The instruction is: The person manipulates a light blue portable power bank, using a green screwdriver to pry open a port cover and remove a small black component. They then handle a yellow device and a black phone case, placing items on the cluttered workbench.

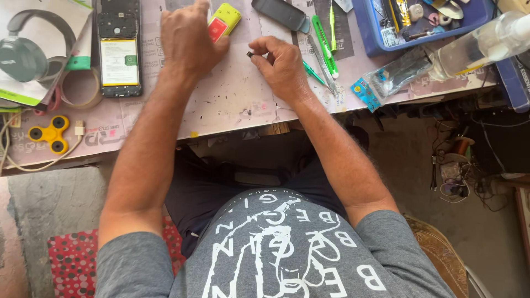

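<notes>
At far left a headphone box (33, 49) is cut off by the frame edge, and beside it lie one tape roll (81, 88) and one yellow spinner (51, 133). One opened phone (118, 47) lies back-up on the bench (232, 105). The left hand (187, 38) rests palm-down, fingers together, touching one yellow-and-red block (223, 21) that it half hides. The right hand (282, 65) pinches one tiny dark part (250, 54) between thumb and fingertip; its kind is too small to tell. Right of it: two green tools (324, 38), one blue tray (375, 33), one clear bottle (480, 44), partly cut off.
</notes>
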